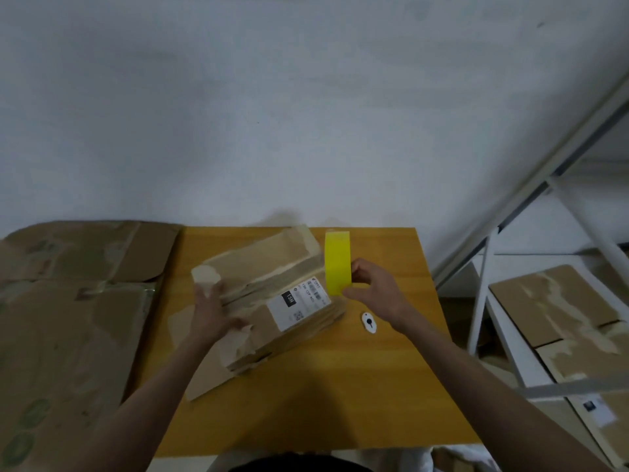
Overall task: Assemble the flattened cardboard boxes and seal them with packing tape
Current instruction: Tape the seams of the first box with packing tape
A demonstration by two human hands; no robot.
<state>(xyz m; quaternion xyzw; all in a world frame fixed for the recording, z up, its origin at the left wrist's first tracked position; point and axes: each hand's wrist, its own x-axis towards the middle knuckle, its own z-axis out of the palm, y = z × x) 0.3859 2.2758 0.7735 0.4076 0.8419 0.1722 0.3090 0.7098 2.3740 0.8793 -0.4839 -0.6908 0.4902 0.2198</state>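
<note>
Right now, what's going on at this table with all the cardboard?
A person is putting together a cardboard box on a wooden table. The left hand rests flat on the box, steadying it, while the right hand holds a roll of yellow tape upright at the box's edge. No yellow tape shows on the box yet. More flattened cardboard lies to the left, and a small white tool sits nearby.

Single head-worn view, angled forward and down, table point(391, 386) close below
</note>
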